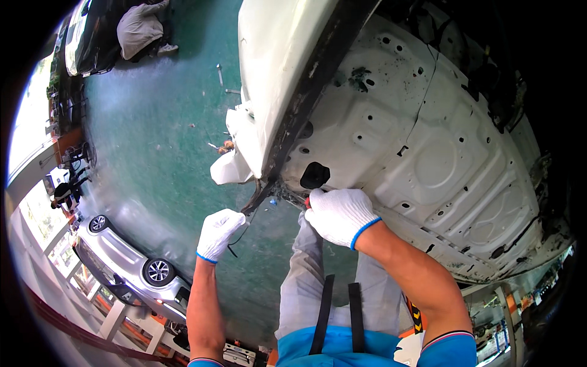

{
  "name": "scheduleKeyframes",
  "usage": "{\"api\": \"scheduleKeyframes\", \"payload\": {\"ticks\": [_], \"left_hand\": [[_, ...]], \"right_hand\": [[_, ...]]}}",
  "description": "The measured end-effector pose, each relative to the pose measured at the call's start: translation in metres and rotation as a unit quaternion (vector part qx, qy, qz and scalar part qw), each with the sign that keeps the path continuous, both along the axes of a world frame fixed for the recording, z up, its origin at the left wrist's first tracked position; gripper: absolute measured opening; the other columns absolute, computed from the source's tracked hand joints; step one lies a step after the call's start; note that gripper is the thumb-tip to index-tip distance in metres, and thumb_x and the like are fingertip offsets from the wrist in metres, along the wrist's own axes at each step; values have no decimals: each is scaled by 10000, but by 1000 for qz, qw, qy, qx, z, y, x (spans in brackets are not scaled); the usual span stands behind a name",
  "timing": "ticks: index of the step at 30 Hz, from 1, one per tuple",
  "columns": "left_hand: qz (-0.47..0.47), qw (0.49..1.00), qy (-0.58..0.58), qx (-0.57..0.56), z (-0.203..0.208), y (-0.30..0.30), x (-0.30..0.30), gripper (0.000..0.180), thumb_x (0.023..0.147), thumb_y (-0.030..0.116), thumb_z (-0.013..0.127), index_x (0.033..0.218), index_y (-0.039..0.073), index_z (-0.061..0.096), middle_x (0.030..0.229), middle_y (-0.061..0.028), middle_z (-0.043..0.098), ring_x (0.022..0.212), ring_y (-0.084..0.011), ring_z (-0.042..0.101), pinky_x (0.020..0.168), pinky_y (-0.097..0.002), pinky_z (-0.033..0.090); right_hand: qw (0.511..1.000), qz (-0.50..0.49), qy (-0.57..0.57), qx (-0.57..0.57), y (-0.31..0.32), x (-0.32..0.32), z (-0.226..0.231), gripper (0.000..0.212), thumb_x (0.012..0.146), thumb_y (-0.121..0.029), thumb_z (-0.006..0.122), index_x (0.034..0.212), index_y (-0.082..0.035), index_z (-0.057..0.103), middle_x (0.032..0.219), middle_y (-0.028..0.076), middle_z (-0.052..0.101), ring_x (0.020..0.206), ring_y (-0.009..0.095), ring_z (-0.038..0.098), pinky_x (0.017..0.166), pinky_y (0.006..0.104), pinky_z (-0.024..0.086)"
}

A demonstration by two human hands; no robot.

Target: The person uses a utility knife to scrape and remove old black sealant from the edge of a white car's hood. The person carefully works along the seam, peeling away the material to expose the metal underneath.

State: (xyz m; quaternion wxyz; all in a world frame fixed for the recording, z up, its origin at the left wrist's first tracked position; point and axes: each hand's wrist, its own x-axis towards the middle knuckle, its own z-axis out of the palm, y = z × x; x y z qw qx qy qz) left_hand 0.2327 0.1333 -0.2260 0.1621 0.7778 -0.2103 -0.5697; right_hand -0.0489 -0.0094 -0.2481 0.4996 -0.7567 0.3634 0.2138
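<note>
My left hand [221, 233], in a white knit glove with a blue cuff, is closed at the end of a dark, bent strip [255, 199]. That strip runs from the lower corner of a white car panel [269, 67] with a black edge. Beside the hand a thin black wire [240, 240] hangs down. My right hand [343, 215], gloved alike, is closed round a red-handled tool [307, 202]; its kind is mostly hidden by the fingers. The right hand is at the lower edge of a large white car body panel [422, 140], below a dark hole [315, 175].
A crumpled white part [235, 162] sticks out left of the panel corner. Metal pieces [220, 74] lie on the green floor [153, 122]. A silver car [131, 260] stands at lower left. A person [142, 30] crouches beside a dark car at upper left; another person [68, 191] is farther off.
</note>
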Motion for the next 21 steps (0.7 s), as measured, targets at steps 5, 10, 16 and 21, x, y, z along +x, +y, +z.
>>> {"api": "scheduleKeyframes", "payload": {"ticks": [5,10,16,21], "left_hand": [[0,1000,9,10,-4,5,3,226,959,252,729,845,59,748,658,61,589,550,-31,406,510,-237,295],[-3,1000,-1,16,-8,7,9,216,959,243,729,858,53,741,712,35,657,548,-27,406,507,-233,309],[-11,1000,1,5,-6,5,6,212,958,241,729,860,53,743,711,42,651,548,-25,405,506,-228,304],[-12,1000,-2,5,-1,6,6,225,959,253,732,850,57,749,658,64,587,542,-26,395,504,-232,285]], "right_hand": [[997,-64,-15,-32,1,-11,11,295,947,-313,578,977,-27,642,751,169,719,717,371,730,621,511,560],[997,-67,-30,-15,-4,2,7,354,950,-359,574,994,-12,630,737,179,703,712,385,717,616,524,550],[996,-68,-43,-44,-2,13,3,279,924,-271,600,948,1,660,726,156,718,663,364,719,557,504,552],[997,-42,-23,-53,3,17,0,253,908,-216,590,995,9,665,758,163,729,691,366,727,573,502,559]]}}
